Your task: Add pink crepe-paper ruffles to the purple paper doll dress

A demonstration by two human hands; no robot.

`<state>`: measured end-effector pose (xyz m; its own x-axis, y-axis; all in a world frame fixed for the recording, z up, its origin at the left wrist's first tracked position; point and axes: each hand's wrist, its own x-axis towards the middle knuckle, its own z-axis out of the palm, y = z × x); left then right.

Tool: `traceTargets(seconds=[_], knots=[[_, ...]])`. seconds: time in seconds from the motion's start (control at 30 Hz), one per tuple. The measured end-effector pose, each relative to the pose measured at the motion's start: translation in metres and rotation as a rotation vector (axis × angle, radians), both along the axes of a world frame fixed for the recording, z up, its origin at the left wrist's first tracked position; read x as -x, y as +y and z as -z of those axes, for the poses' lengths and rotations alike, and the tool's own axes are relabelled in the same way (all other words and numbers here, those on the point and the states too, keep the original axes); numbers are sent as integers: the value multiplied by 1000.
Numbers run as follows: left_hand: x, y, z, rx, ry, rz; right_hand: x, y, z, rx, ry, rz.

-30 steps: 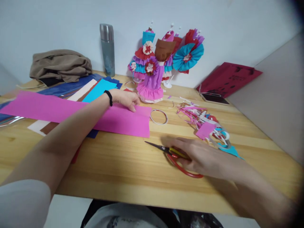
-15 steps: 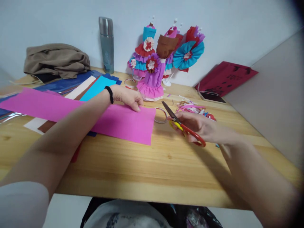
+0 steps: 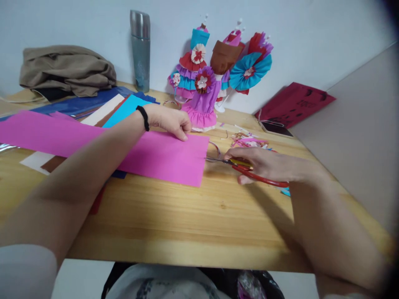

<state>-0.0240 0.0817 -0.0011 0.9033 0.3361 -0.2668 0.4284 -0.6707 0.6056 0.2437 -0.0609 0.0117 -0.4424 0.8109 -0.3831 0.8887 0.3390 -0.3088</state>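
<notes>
My red-and-yellow-handled metal scissors (image 3: 246,172), earlier tilted up, now point left at the right end of the rectangular pink paper sheet (image 3: 168,160). My right hand (image 3: 262,162) curls round the handles; my left hand (image 3: 170,120), nearly closed, touches the sheet's back edge; whether it pinches, I can't tell. The sheet runs lengthwise left-right across the left half of the wooden tabletop (image 3: 174,220). A maroon paper bag (image 3: 294,106) leans near the back-right corner, insides hidden.

My long magenta paper strip (image 3: 168,160): matt, smooth. My red-and-yellow-handled metal scissors (image 3: 264,180): dark slim blades, glossy plastic-looking grips. Pale-brown flat wood tabletop (image 3: 174,216) before me: grained, faint sheen. Tall grey-green cylindrical flask (image 3: 141,62): shiny metal cap (image 3: 140,25). Crumpled brown cloth bundle (image 3: 68,68): matt.
</notes>
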Motion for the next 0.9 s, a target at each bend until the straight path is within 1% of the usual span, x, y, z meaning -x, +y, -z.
traceTargets(seconds=[0.1,0.33,0.47,0.63,0.77,0.9], knots=[[0,2,3,-12,12,14,9,6,2,47,-7,9],[-1,1,3,-37,43,18,22,15,0,20,27,-54],[-2,0,2,-65,70,0,21,17,2,0,41,-79],[-2,0,2,-103,82,-7,14,17,6,10,42,-57],[-1,1,2,-78,37,14,10,17,8,37,37,-48],[-2,1,3,-73,40,0,13,17,8,13,59,-71]])
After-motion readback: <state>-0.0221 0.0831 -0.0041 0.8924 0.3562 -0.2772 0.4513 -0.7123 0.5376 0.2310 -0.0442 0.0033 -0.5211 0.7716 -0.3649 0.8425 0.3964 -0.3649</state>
